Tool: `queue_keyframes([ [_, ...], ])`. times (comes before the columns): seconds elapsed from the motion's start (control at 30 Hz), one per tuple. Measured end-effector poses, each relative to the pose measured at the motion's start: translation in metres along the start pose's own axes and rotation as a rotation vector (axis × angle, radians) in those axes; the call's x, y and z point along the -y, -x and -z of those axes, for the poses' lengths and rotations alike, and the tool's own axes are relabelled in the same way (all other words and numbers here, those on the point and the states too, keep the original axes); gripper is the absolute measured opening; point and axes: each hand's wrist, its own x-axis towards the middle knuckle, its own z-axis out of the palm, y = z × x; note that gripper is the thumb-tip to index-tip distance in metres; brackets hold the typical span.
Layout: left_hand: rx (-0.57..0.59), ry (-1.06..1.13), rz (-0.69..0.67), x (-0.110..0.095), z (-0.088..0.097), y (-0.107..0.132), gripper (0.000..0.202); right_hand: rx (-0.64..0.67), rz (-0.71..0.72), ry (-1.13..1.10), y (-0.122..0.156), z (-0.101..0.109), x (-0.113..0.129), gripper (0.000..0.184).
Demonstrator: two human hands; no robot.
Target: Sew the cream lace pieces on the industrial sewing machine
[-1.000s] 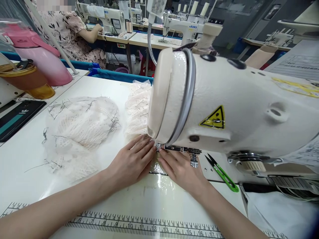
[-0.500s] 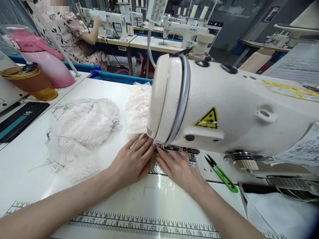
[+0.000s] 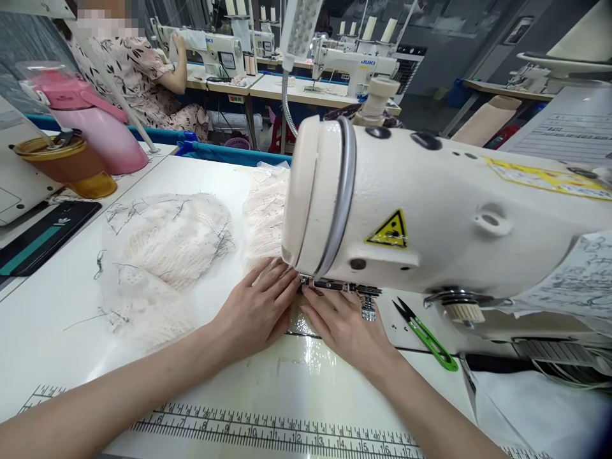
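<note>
My left hand lies flat with fingers stretched forward, resting on the near end of a pale lace fabric strip beside the presser foot. The sewing machine's head hides the strip's right side. Across from it, my right hand is also spread flat, its fingertips reaching under the black attachment bar by the foot; any fabric beneath those fingers is hidden. A loose heap of pale lace pieces with dark thread ends is left of my left hand. Green-handled thread snips lie right of my right hand.
A printed ruler runs along the table's front edge. At left are a black phone-like case, a brown cup and a pink bottle. A person sits at another sewing machine behind.
The view has shifted slightly, moving the machine head a little left and down in the picture. Both hands keep nearly the same place and pose. The person behind has moved a hand slightly.
</note>
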Motion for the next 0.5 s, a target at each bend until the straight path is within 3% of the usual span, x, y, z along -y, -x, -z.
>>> queue_keyframes([
  [0.5,0.013,-0.102,0.068,-0.004,0.007,0.0,0.032,-0.015,-0.026,-0.117,0.01,-0.009,-0.01,0.023],
])
